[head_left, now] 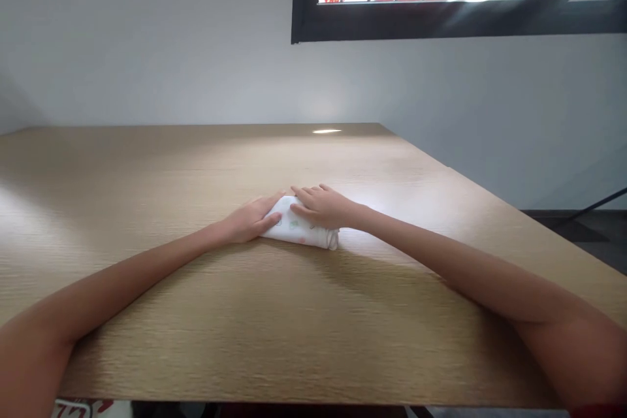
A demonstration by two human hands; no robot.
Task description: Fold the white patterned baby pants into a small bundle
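Note:
A folded white cloth with small pale prints lies on the wooden table, around the middle of the view. Its layered, rolled-looking edge shows at the right end. My left hand grips the left end, thumb across the front and fingers along the far side. From the right, my right hand holds the cloth's upper right part, its thumb on the near face and its fingers over the top. Some fingertips of both hands are hidden behind the cloth.
A pale wall rises behind the table, with a dark-framed barred window at the upper right. The table's right edge slants down toward the lower right. A thin dark rod stands beyond that edge.

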